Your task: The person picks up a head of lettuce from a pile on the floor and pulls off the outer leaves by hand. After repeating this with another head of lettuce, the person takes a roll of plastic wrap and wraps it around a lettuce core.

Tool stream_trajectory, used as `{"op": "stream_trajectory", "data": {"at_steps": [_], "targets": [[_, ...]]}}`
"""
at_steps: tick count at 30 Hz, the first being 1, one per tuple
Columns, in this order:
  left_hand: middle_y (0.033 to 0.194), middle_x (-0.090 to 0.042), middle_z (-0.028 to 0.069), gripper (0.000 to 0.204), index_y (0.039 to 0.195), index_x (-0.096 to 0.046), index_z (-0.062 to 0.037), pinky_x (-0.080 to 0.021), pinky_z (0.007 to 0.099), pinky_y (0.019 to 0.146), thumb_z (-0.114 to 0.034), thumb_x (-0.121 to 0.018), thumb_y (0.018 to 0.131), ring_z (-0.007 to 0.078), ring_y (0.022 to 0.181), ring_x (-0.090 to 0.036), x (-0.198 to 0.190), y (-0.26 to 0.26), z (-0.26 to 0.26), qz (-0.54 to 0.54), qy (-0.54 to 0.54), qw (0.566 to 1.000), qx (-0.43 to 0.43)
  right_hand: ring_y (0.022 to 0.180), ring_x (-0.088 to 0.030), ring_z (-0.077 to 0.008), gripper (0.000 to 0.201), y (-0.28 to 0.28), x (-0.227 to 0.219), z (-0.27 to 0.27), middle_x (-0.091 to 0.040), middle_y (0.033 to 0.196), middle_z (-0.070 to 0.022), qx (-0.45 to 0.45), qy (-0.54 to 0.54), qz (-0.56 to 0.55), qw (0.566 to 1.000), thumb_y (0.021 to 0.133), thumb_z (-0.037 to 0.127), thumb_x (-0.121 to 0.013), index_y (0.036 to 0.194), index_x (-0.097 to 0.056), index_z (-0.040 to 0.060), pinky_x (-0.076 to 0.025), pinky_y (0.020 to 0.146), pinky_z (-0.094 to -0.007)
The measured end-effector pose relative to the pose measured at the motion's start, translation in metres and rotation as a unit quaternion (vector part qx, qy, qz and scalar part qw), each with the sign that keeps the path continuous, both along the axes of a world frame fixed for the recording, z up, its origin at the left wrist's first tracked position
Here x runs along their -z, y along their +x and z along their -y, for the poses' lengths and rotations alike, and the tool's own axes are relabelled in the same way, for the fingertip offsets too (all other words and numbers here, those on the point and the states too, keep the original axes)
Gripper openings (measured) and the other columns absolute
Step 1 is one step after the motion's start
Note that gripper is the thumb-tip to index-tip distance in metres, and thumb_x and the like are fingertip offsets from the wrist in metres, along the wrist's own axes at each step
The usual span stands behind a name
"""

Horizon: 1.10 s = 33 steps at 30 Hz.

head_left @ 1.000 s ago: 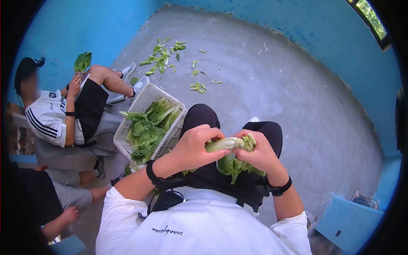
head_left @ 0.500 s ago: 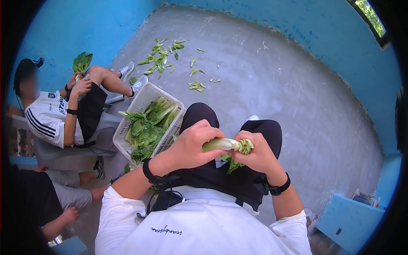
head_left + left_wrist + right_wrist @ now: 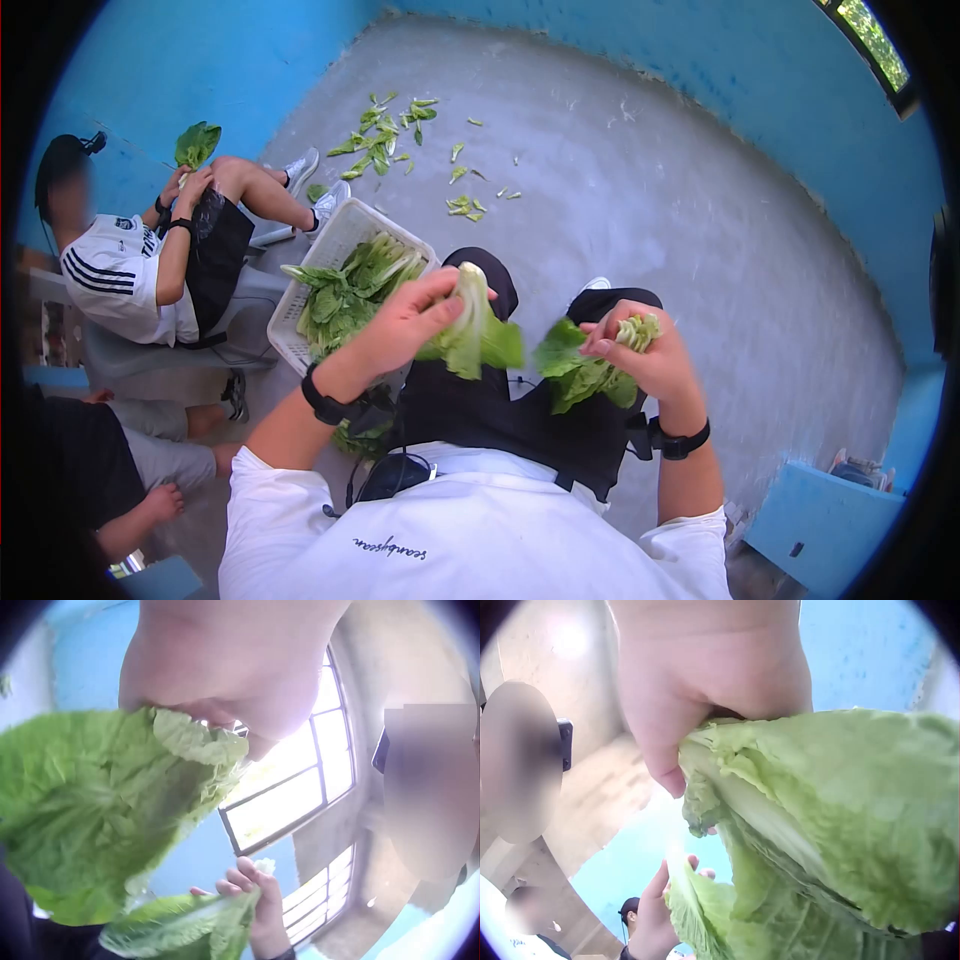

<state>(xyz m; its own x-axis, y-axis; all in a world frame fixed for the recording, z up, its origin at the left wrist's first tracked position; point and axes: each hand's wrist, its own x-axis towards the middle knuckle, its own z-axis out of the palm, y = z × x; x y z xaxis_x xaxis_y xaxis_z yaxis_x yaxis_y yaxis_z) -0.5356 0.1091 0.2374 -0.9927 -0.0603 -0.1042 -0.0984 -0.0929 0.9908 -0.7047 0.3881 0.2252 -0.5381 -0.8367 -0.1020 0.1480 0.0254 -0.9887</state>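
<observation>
My left hand pinches one loose cabbage leaf by its pale stalk, held over the left thigh. The leaf's green blade hangs down toward the right. Apart from it, my right hand grips a head of leafy Chinese cabbage near its pale stem end, over the right thigh. In the right wrist view the cabbage's broad white ribs and crinkled leaves spread out below the hand, whose palm hides the stem end. The left wrist view shows the leaf large beneath my left hand.
A white plastic crate full of leafy cabbage stands left of my knees. Torn leaf pieces lie on the grey floor ahead. To the left, a seated person holds a green leaf; another person's legs show below.
My hands have drawn apart, the left moving left and up with a leaf that has come away from the cabbage. The right hand has shifted slightly right with the head.
</observation>
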Motion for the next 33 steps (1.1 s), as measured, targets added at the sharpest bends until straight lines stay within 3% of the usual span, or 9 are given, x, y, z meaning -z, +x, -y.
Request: {"op": "stream_trajectory", "data": {"at_steps": [4, 8, 11, 20, 24, 27, 28, 30, 33], "targets": [[0.113, -0.066, 0.0057, 0.045, 0.133, -0.058, 0.0015, -0.051, 0.031, 0.093, -0.034, -0.046, 0.109, 0.0129, 0.103, -0.063, -0.005, -0.009, -0.027, 0.054, 0.139, 0.989, 0.015, 0.072, -0.064, -0.008, 0.011, 0.014, -0.002, 0.017, -0.062, 0.078, 0.0007, 0.034, 0.016, 0.055, 0.998, 0.091, 0.005, -0.072, 0.092, -0.061, 0.0033, -0.052, 0.065, -0.0251], [0.113, -0.066, 0.0056, 0.044, 0.134, -0.057, 0.0015, -0.052, 0.0283, 0.089, -0.033, -0.041, 0.11, 0.0111, 0.099, -0.063, 0.006, -0.019, -0.039, 0.067, 0.171, 0.983, 0.016, 0.069, -0.06, -0.0055, 0.015, 0.017, -0.003, 0.028, -0.062, 0.079, 0.0022, 0.04, 0.059, 0.049, 0.996, 0.09, 0.008, -0.075, 0.1, -0.065, 0.0033, -0.05, 0.062, -0.0224], [0.114, -0.065, 0.003, 0.036, 0.129, -0.058, -0.0004, -0.05, 0.0255, 0.088, -0.027, -0.043, 0.11, 0.0065, 0.099, -0.06, 0.01, -0.025, -0.049, 0.086, 0.148, 0.984, -0.039, 0.068, -0.059, -0.0048, 0.021, 0.017, -0.003, 0.034, -0.062, 0.079, 0.0029, 0.038, 0.085, 0.068, 0.993, 0.087, 0.011, -0.078, 0.104, -0.067, 0.0034, -0.048, 0.061, -0.0218], [0.085, -0.062, -0.0028, 0.03, 0.099, -0.065, -0.0018, -0.047, 0.0239, 0.071, -0.026, -0.08, 0.088, 0.0036, 0.078, -0.055, 0.024, -0.028, -0.051, 0.062, -0.018, 0.998, 0.011, 0.069, -0.062, -0.0054, 0.032, 0.025, 0.002, 0.042, -0.067, 0.08, 0.0001, 0.03, 0.079, 0.098, 0.992, 0.085, 0.014, -0.08, 0.111, -0.068, 0.0002, -0.048, 0.061, -0.022], [0.079, -0.068, 0.0006, 0.024, 0.092, -0.072, 0.0012, -0.048, 0.0239, 0.066, -0.018, -0.083, 0.083, 0.0042, 0.073, -0.059, 0.017, -0.026, -0.05, 0.063, -0.091, 0.994, -0.009, 0.069, -0.062, -0.0054, 0.027, 0.027, 0.004, 0.043, -0.069, 0.08, -0.0017, 0.016, 0.109, 0.044, 0.993, 0.086, 0.013, -0.08, 0.106, -0.069, -0.0013, -0.049, 0.061, -0.0224], [0.078, -0.062, 0.0082, 0.032, 0.098, -0.075, -0.0031, -0.047, 0.0308, 0.067, -0.028, -0.084, 0.08, 0.0171, 0.072, -0.06, 0.016, -0.017, -0.041, -0.019, -0.24, 0.97, -0.027, 0.068, -0.063, -0.0053, 0.022, 0.031, -0.004, 0.048, -0.068, 0.08, -0.0021, 0.004, 0.122, -0.008, 0.993, 0.086, 0.011, -0.079, 0.1, -0.069, -0.0024, -0.049, 0.061, -0.0229], [0.085, -0.064, 0.0083, 0.031, 0.099, -0.075, -0.0024, -0.047, 0.0325, 0.072, -0.024, -0.086, 0.078, 0.0201, 0.081, -0.061, 0.01, -0.015, -0.039, 0.02, -0.245, 0.969, -0.007, 0.068, -0.063, -0.0051, 0.022, 0.032, -0.006, 0.049, -0.068, 0.079, -0.0019, 0.004, 0.108, -0.007, 0.994, 0.085, 0.011, -0.079, 0.099, -0.069, -0.0025, -0.049, 0.061, -0.0227], [0.085, -0.064, 0.0088, 0.031, 0.099, -0.075, -0.0025, -0.047, 0.0327, 0.071, -0.024, -0.085, 0.079, 0.0211, 0.08, -0.062, 0.006, -0.015, -0.034, 0.007, -0.258, 0.966, -0.005, 0.067, -0.061, -0.0059, 0.019, 0.03, -0.01, 0.051, -0.067, 0.077, -0.0011, -0.001, 0.113, 0.014, 0.993, 0.083, 0.008, -0.077, 0.096, -0.068, -0.0026, -0.049, 0.061, -0.0235], [0.085, -0.065, 0.0098, 0.027, 0.098, -0.075, -0.0035, -0.048, 0.0337, 0.07, -0.022, -0.083, 0.08, 0.0231, 0.081, -0.062, -0.001, -0.01, -0.031, -0.014, -0.29, 0.957, 0.012, 0.066, -0.059, -0.0078, 0.022, 0.028, -0.001, 0.047, -0.067, 0.076, -0.0014, -0.039, 0.142, -0.047, 0.988, 0.08, 0.007, -0.076, 0.098, -0.068, -0.002, -0.049, 0.061, -0.0258]]}}
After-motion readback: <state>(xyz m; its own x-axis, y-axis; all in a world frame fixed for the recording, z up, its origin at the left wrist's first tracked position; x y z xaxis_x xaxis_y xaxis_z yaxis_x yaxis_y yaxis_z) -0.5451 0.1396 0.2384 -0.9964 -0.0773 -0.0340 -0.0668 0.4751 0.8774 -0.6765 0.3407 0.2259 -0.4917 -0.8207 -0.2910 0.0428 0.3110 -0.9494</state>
